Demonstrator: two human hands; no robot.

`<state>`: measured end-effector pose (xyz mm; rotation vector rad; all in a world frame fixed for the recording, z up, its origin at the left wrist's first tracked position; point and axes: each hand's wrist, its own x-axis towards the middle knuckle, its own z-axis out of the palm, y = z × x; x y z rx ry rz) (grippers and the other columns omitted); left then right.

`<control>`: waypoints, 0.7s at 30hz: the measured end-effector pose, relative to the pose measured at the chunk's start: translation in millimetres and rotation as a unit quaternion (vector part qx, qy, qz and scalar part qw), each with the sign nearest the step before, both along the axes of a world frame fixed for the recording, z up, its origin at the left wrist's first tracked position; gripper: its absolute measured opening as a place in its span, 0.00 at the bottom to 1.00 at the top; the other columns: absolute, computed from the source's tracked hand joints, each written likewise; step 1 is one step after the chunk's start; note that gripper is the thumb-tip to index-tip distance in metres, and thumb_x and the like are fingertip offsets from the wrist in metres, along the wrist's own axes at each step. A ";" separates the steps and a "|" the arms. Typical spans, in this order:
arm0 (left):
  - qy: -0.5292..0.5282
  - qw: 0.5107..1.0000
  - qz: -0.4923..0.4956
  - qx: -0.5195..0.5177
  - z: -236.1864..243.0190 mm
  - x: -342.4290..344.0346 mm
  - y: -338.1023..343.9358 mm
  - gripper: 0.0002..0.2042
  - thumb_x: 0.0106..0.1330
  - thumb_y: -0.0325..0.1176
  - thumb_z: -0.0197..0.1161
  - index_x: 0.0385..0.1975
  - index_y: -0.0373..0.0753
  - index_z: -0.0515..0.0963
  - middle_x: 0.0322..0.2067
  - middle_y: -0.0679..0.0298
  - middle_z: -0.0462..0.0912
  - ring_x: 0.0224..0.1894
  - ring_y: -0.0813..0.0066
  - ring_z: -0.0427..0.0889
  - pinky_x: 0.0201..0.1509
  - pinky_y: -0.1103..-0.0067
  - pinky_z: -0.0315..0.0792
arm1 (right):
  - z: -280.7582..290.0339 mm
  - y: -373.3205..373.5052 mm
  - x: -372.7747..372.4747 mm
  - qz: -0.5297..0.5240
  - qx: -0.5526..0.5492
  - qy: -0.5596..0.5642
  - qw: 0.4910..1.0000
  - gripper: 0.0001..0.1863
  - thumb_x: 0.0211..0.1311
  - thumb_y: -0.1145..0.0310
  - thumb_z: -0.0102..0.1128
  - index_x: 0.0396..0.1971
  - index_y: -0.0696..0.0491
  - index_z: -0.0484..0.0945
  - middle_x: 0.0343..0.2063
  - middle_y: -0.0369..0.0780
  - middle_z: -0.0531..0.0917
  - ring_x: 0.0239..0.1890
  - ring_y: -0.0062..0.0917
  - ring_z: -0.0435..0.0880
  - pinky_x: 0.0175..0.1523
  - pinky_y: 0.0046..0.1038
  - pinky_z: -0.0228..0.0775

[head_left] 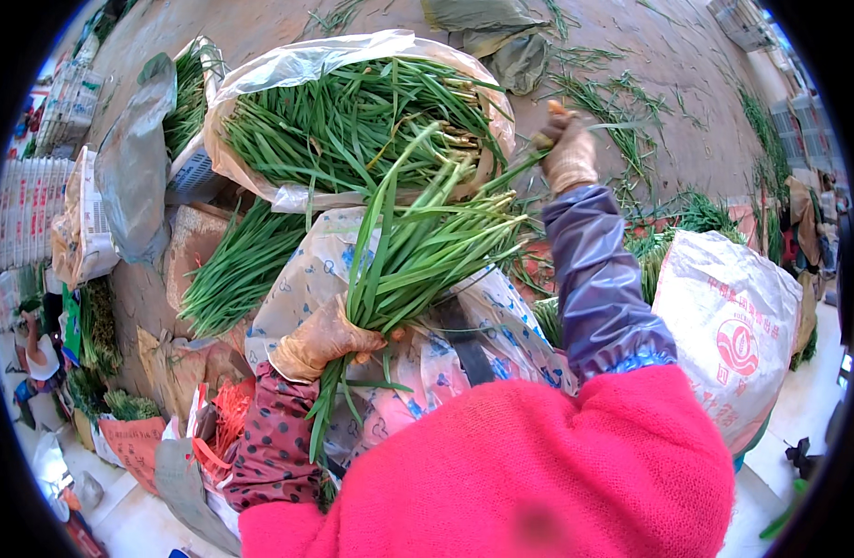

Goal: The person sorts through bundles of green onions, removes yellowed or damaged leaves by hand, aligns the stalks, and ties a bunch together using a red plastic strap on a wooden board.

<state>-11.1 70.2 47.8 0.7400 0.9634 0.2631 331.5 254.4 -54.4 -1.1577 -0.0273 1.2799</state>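
Observation:
My left hand (323, 339), in a stained tan glove, is closed round a loose bunch of long flat green leaves with pale stems (403, 260), held over a flowered plastic sheet (287, 288) on my lap. My right hand (567, 149), also gloved, is raised at the right with its fingers closed on a green stalk (524, 165). Just beyond the bunch sits a large plastic-lined container (241, 93) piled with similar leaves (324, 121).
A neat pile of leaves (231, 270) lies left of my lap. Crates (101, 223) stand further left, a white woven sack (724, 325) at right. Loose leaves (622, 121) litter the brown ground (650, 46). Another person (41, 358) is at the far left edge.

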 end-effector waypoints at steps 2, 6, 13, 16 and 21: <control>0.026 1.000 0.004 -0.007 -2.3 -2.8 -2.2 0.17 0.51 0.22 0.65 0.44 0.35 0.76 0.32 0.64 0.81 0.22 0.83 0.73 0.20 0.86 0.67 | 7.3 6.4 26.8 -0.007 0.002 0.003 1.000 0.16 0.71 0.58 0.40 0.40 0.53 0.75 0.13 0.24 0.60 0.11 0.13 0.52 0.16 0.22 0.47; 0.043 0.999 0.020 0.009 -2.3 6.9 -1.8 0.15 0.51 0.21 0.65 0.41 0.35 0.76 0.30 0.66 0.81 0.21 0.83 0.73 0.18 0.86 0.66 | 28.0 -17.2 22.4 0.281 0.029 -0.287 0.915 0.19 0.66 0.52 0.49 0.34 0.52 0.81 0.21 0.31 0.75 0.17 0.16 0.68 0.24 0.22 0.61; 0.165 0.980 0.037 0.107 -12.6 16.9 -1.2 0.17 0.53 0.21 0.64 0.44 0.35 0.76 0.28 0.64 0.82 0.20 0.83 0.74 0.20 0.84 0.66 | 73.9 -79.3 -68.6 0.532 0.114 -0.641 0.541 0.21 0.55 0.49 0.62 0.39 0.52 0.81 0.45 0.45 0.80 0.46 0.37 0.80 0.51 0.32 0.70; 0.285 0.909 0.013 0.303 -26.1 11.8 -8.5 0.21 0.54 0.21 0.62 0.50 0.38 0.75 0.30 0.60 0.83 0.24 0.77 0.79 0.26 0.79 0.71 | 42.6 -84.6 -69.9 0.520 0.077 -0.501 0.688 0.16 0.57 0.59 0.62 0.43 0.49 0.79 0.33 0.44 0.83 0.37 0.38 0.82 0.44 0.31 0.72; 0.404 0.806 -0.076 0.427 -18.3 7.2 -18.1 0.34 0.51 0.18 0.59 0.62 0.47 0.67 0.35 0.54 0.82 0.34 0.58 0.83 0.35 0.71 0.75 | -2.6 -87.5 -50.8 0.472 0.008 -0.620 0.627 0.13 0.59 0.61 0.58 0.42 0.49 0.79 0.30 0.46 0.83 0.34 0.42 0.81 0.41 0.35 0.72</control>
